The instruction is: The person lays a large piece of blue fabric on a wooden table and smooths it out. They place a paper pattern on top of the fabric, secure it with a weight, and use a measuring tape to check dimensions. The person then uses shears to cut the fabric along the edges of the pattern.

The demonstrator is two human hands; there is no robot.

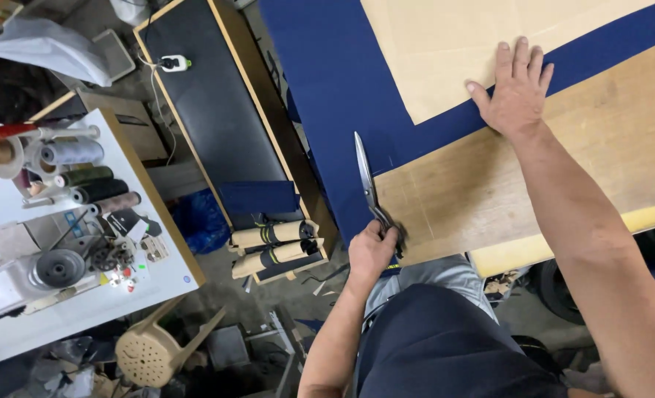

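My left hand (pixel 372 251) grips the handles of a pair of large tailor's scissors (pixel 366 179) at the near edge of the wooden table (pixel 615 140). The blades are nearly closed and point away from me along the dark blue fabric (pixel 342 81), which drapes over the table's left edge. My right hand (pixel 513 87) lies flat with spread fingers, pressing on a beige paper pattern (pixel 445 44) and the blue fabric beneath it.
A black padded bench (pixel 209 103) stands left of the table, with a charger and cable on it and two rolls (pixel 272 247) at its near end. Further left, a white sewing table (pixel 77 221) carries thread cones. A beige plastic stool (pixel 154 346) lies on the cluttered floor.
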